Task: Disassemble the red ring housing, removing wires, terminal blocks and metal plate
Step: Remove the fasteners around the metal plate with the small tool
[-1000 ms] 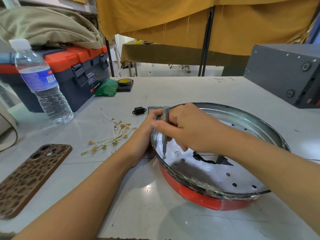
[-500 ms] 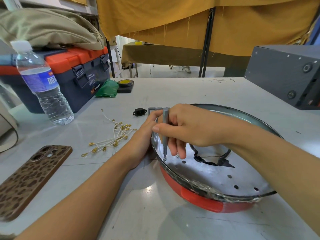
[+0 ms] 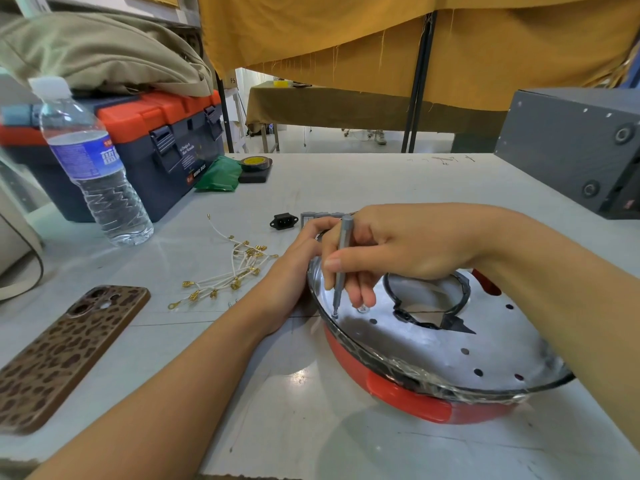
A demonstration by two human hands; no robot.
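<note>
At the tip of the slim grey metal screwdriver [image 3: 341,268], pinched upright between thumb and fingers of the right hand [image 3: 408,247], sits a small screw near the left edge of the shiny perforated metal plate [image 3: 433,344]; the plate lies in the round red ring housing [image 3: 408,396], which rests tilted on the pale grey worktable [image 3: 311,427], directly under the grip; the left hand [image 3: 294,271] is curled against the housing's rim just left of the driver, though whether its fingers close around the rim I cannot tell.

Risk, as I read it: the driver stands on a narrow tip, so a slip could send it skating across the plate towards the steadying fingers; the tilted housing could rock if the left hand eases off; a freed screw could roll off among the loose parts.

Look of the thing: glossy red shell; dark band with crinkled clear film round the rim; mirror-bright plate dotted with round holes; a large central opening edged in ragged black tape.

Outward from the grip: just beyond the driver's top, a black power socket [image 3: 284,221] and a grey terminal block [image 3: 318,216]; to the left, a bundle of white wires with gold lugs [image 3: 232,271], already out; further left a leopard-print phone [image 3: 65,351], a clear water bottle [image 3: 91,168] and an orange-and-navy toolbox [image 3: 145,147].
</note>
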